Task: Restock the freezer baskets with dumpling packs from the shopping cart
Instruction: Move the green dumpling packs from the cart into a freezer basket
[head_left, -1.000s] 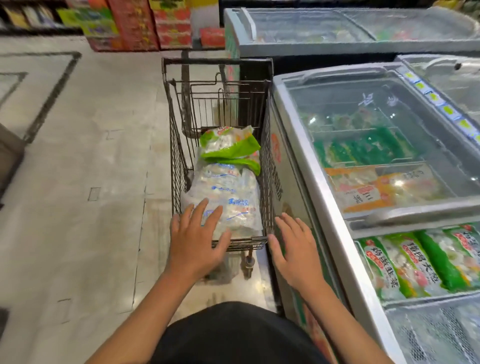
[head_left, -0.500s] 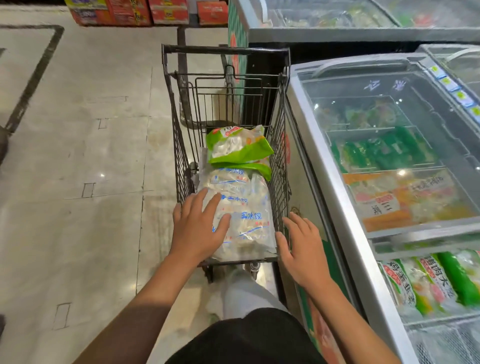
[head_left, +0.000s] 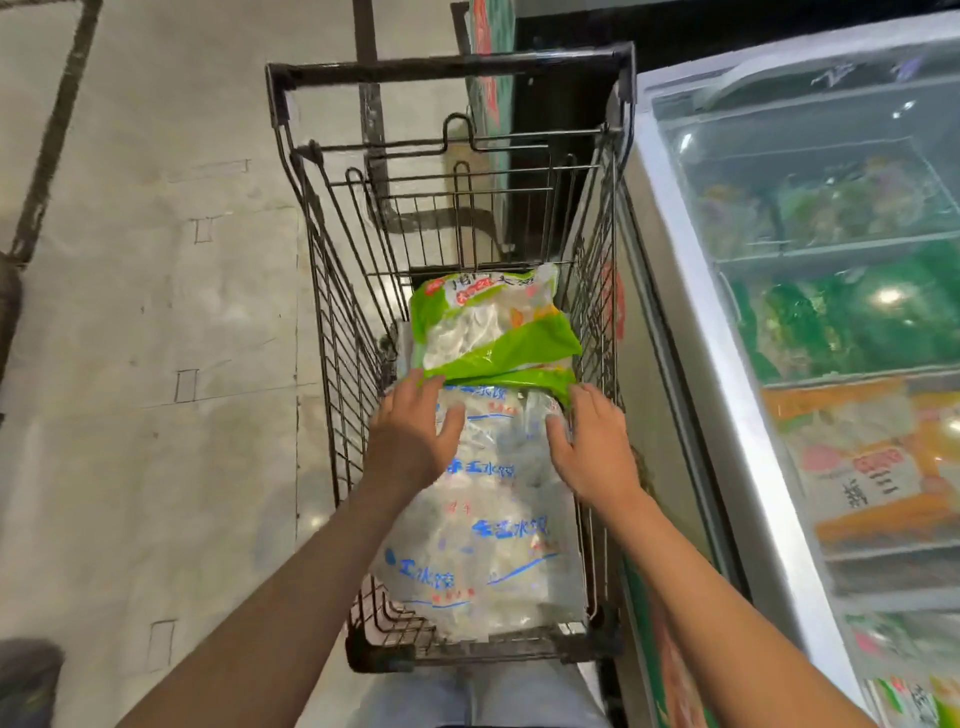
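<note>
A dark wire shopping cart (head_left: 322, 291) stands in front of me. Inside lie clear dumpling packs with blue print (head_left: 488, 540), and green-and-white dumpling packs (head_left: 493, 322) lie on top at the far end. My left hand (head_left: 410, 436) reaches into the cart with fingers spread, its fingertips at the near edge of the green pack. My right hand (head_left: 592, 441) is opposite it, fingers extended along the right side of the packs. Neither hand grips a pack. The chest freezer (head_left: 737, 395) stands right of the cart.
Under the freezer's glass lid (head_left: 810, 171) are baskets of green packs (head_left: 852, 322) and orange packs (head_left: 872, 467). A pale tiled floor (head_left: 156, 364) spreads left of the cart. A dark shoe (head_left: 26, 675) shows at the bottom left.
Both hands moved forward from the cart's near end into the basket. They now flank the packs near the green one. I have leaned closer over the cart.
</note>
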